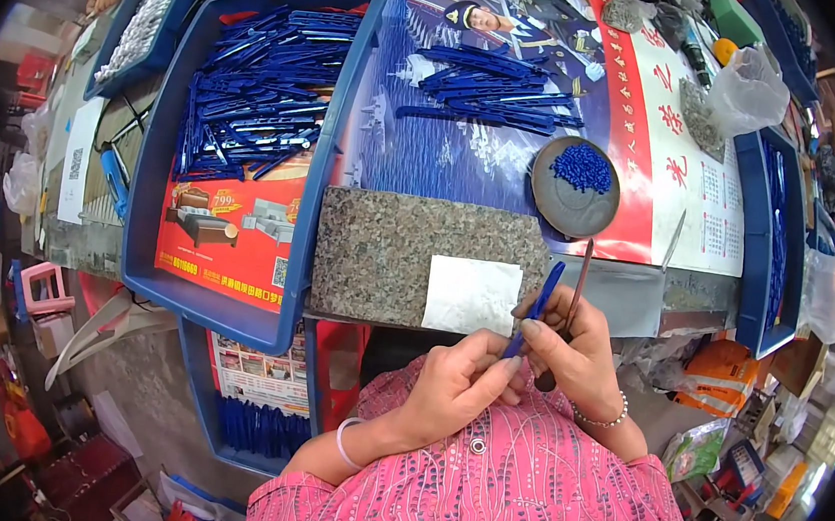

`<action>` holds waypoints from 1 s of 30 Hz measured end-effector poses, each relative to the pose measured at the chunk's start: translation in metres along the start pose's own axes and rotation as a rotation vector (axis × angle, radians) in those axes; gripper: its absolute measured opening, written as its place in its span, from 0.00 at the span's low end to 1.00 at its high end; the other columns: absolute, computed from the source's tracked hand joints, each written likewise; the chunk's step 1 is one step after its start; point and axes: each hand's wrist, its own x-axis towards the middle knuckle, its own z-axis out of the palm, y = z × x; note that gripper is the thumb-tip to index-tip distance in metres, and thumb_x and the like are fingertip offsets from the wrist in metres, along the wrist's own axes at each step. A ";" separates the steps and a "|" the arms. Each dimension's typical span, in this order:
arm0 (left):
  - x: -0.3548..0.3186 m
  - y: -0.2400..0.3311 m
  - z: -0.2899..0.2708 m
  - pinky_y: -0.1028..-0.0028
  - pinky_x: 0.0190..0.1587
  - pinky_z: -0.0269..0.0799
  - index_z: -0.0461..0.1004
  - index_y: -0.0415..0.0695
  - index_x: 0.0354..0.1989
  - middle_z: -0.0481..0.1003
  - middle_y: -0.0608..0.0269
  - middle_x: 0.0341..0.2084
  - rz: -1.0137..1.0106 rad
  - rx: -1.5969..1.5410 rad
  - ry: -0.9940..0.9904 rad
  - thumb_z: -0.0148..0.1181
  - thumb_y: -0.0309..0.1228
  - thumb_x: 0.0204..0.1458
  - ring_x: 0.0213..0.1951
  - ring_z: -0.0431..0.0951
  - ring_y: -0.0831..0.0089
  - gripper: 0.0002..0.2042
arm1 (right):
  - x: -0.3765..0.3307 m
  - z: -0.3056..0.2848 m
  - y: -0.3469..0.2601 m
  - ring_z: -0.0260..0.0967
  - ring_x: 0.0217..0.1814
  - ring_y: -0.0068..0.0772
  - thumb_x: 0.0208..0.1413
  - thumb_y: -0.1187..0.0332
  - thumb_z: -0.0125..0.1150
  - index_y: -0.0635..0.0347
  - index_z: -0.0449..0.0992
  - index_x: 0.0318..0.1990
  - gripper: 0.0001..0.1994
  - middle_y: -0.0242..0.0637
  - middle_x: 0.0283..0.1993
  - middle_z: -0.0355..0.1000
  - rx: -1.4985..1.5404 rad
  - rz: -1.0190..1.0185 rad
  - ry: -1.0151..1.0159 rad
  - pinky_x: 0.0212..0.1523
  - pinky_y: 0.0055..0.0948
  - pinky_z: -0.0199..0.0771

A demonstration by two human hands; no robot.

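Both hands meet low at six o'clock: the left hand (456, 380) pinches the lower end of a blue pen barrel (535, 307), the right hand (580, 351) grips its middle along with a thin brown stick (577, 281). At twelve o'clock from them lies a white paper (473, 294) on the granite slab (389, 248).

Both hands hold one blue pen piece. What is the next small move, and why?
Probably press the blue pen piece together: the left hand pinches its lower end, and the right hand grips its middle along with a thin brown stick.
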 end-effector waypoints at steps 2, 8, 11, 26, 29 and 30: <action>-0.002 0.001 -0.001 0.78 0.30 0.75 0.64 0.32 0.37 0.76 0.55 0.29 0.020 0.051 -0.002 0.45 0.24 0.58 0.28 0.78 0.74 0.07 | -0.001 0.002 -0.001 0.60 0.24 0.10 0.56 0.71 0.55 0.67 0.68 0.40 0.09 0.29 0.29 0.67 0.000 -0.004 -0.006 0.21 0.13 0.58; -0.006 -0.002 -0.005 0.79 0.29 0.74 0.65 0.33 0.39 0.75 0.57 0.28 0.034 0.023 -0.015 0.45 0.27 0.59 0.26 0.77 0.75 0.08 | -0.001 0.007 -0.004 0.60 0.26 0.11 0.55 0.72 0.55 0.67 0.68 0.40 0.08 0.30 0.31 0.67 -0.007 -0.038 -0.011 0.24 0.14 0.59; -0.005 -0.006 -0.007 0.79 0.31 0.73 0.65 0.33 0.40 0.74 0.56 0.29 -0.034 -0.125 -0.024 0.44 0.28 0.60 0.27 0.77 0.75 0.09 | 0.001 0.009 -0.004 0.60 0.27 0.11 0.55 0.72 0.55 0.67 0.68 0.39 0.08 0.29 0.30 0.67 -0.043 -0.070 -0.014 0.25 0.15 0.60; -0.017 -0.017 -0.018 0.74 0.29 0.76 0.68 0.32 0.48 0.77 0.52 0.29 0.432 0.642 0.291 0.50 0.18 0.52 0.28 0.80 0.68 0.14 | 0.003 0.013 0.012 0.64 0.22 0.12 0.51 0.77 0.54 0.68 0.69 0.37 0.07 0.37 0.29 0.73 -0.212 -0.110 0.033 0.19 0.12 0.60; -0.016 -0.015 -0.017 0.72 0.28 0.75 0.68 0.33 0.47 0.76 0.50 0.27 0.531 0.752 0.346 0.53 0.18 0.49 0.27 0.80 0.64 0.15 | -0.002 0.017 0.012 0.66 0.27 0.13 0.49 0.78 0.55 0.68 0.70 0.36 0.06 0.31 0.29 0.72 -0.304 -0.149 0.017 0.24 0.13 0.63; -0.016 -0.015 -0.017 0.71 0.27 0.74 0.69 0.33 0.47 0.76 0.49 0.27 0.553 0.793 0.363 0.53 0.18 0.48 0.27 0.80 0.62 0.15 | -0.004 0.020 0.009 0.65 0.27 0.13 0.49 0.78 0.56 0.68 0.70 0.35 0.06 0.30 0.28 0.71 -0.329 -0.134 0.009 0.24 0.15 0.63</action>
